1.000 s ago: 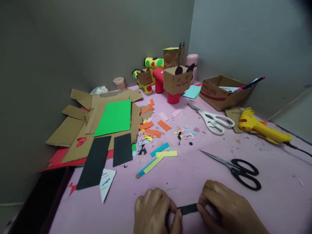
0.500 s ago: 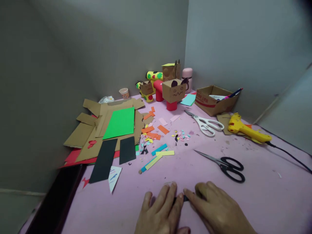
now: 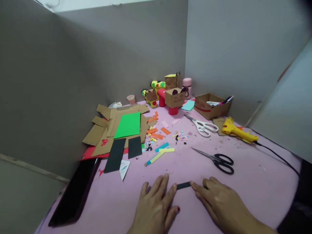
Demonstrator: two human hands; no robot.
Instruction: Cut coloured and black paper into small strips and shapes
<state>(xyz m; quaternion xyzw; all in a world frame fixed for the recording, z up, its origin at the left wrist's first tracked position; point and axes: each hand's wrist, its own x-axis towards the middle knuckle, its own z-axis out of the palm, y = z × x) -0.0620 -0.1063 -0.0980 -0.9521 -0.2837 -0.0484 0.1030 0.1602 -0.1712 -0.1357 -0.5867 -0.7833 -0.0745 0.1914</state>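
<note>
**Pressing the black paper strip flat on the tabletop**

You are holding a small black paper strip [image 3: 183,185] down on the pink tabletop [image 3: 243,182], near its front edge, between your two hands. Your left hand [image 3: 156,203] is lying open and flat, fingers spread, with the forefinger tip touching the strip's left end. Your right hand [image 3: 219,203] is likewise open and flat, its fingertips meeting the strip's right end. Neither hand is gripping anything; both are only pressing.

Judgement on doing this well: you are working with fingertip contact at the ends only, so the middle of the strip is free to bow. Be pressing straight down rather than inward, since pushing the ends together would likely buckle it. Sliding one fingertip along the length while the other pins its end should flatten it evenly.

Surroundings: the black scissors [image 3: 218,160] are lying just beyond your right hand, blades pointing left, apart from the strip. Coloured strips [image 3: 159,152] and paper scraps [image 3: 180,135] are lying further back. A dark phone [image 3: 74,191] is resting at the left edge, well apart.
</note>
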